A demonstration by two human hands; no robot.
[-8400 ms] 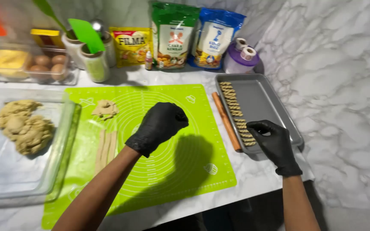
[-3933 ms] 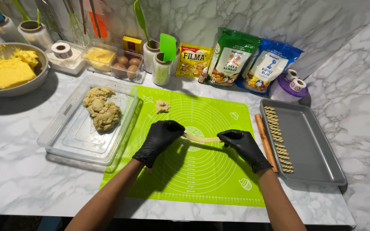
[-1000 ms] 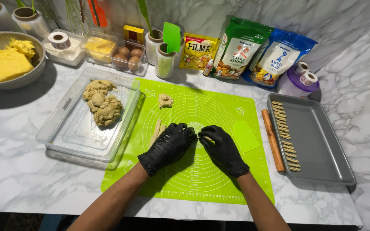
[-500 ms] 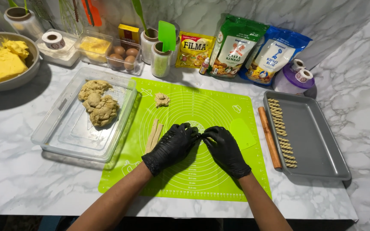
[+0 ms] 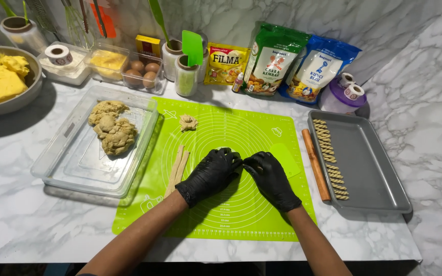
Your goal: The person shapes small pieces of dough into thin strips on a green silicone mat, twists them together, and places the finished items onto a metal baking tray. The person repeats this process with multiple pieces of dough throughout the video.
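Both my hands wear black gloves and rest on the green silicone mat (image 5: 221,128). My left hand (image 5: 212,174) and my right hand (image 5: 271,176) lie palm down, with curled fingertips meeting at the mat's middle. They close on a small dough piece that is now hidden under the fingers. Two thin dough strips (image 5: 177,168) lie just left of my left hand. A small dough lump (image 5: 188,122) sits at the mat's far side. A grey baking tray (image 5: 374,168) at the right holds a row of twisted dough sticks (image 5: 331,158).
A clear plastic tray (image 5: 67,168) with a dough mass (image 5: 112,128) stands left of the mat. A wooden stick (image 5: 315,163) lies beside the baking tray. At the back are a bowl (image 5: 11,105) of yellow fat, eggs (image 5: 141,71), food bags (image 5: 272,61) and a purple tub (image 5: 336,99).
Seconds ago my hands held a long dough strip stretched between them. They have since come together at the mat's middle, and in the last second they barely moved.
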